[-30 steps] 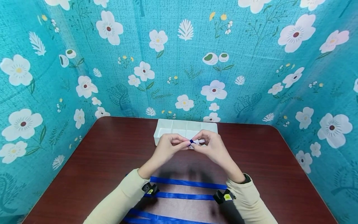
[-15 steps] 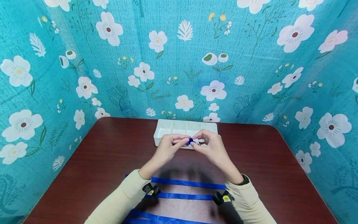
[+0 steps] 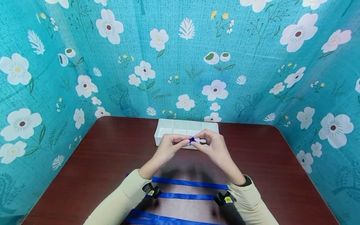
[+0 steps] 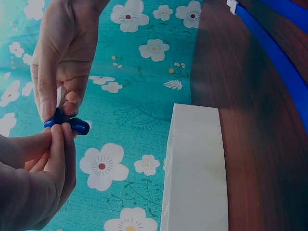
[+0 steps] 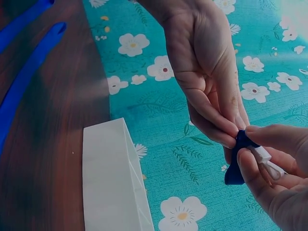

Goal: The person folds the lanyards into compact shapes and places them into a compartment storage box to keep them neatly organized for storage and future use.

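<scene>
Above the front of a white compartment tray (image 3: 164, 137), both hands meet fingertip to fingertip. My left hand (image 3: 168, 149) pinches a short piece of folded blue ribbon (image 5: 234, 171) between thumb and fingers. A loose end of it sticks out past the fingertips. My right hand (image 3: 216, 148) pinches a small white fitting (image 5: 261, 154) with a thin loop at its outer end, and its thumb and finger also touch the ribbon. Ribbon and fitting sit against each other; fingers hide how they join.
Several long blue ribbon strips (image 3: 182, 196) lie across the near part of the dark red-brown table (image 3: 118, 150). A small white piece (image 4: 233, 6) is at one strip's end. Flowered teal cloth (image 3: 168, 62) hangs round the table's back and sides.
My left fingers have shifted slightly on the ribbon, and more of its blue shows between the hands than a second ago. The right hand keeps its pinch, nearly still.
</scene>
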{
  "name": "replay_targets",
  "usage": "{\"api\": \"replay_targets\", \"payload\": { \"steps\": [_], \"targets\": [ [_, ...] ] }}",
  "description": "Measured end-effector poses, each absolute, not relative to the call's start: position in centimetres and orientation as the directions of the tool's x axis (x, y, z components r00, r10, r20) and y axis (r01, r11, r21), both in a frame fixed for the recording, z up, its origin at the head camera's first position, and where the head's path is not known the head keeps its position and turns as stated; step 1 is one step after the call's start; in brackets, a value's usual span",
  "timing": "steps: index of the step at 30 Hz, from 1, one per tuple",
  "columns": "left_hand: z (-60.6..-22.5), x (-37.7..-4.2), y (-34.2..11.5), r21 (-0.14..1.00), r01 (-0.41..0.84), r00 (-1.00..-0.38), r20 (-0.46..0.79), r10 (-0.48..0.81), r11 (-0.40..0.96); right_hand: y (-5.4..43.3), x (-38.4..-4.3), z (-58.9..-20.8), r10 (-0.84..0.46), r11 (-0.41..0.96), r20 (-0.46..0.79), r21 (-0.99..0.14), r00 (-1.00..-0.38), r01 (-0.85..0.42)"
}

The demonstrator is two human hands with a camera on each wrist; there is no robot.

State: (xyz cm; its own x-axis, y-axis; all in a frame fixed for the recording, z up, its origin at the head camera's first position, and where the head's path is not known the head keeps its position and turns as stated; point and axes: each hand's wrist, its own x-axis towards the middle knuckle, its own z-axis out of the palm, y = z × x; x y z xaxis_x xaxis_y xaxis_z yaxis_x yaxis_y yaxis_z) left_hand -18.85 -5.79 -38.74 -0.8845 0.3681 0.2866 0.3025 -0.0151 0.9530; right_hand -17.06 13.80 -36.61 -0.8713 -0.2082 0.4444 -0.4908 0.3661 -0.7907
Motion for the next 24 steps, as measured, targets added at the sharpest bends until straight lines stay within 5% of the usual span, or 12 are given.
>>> {"api": "replay_targets", "payload": {
  "steps": [12, 24],
  "targets": [
    [-38.58, -18.62, -5.72, 0.947, 0.317, -0.907, 0.287, 0.308, 0.052, 13.19, -16.59, -36.71, -0.19, 0.411, 0.504, -0.739, -0.843, -0.534],
    [-38.6, -18.94, -5.86, 0.855, 0.484, -0.841, 0.394, 0.371, 0.187, 13.82, -16.63, -36.88, -0.233, 0.39, 0.482, -0.75, -0.845, -0.535]
  ]
}}
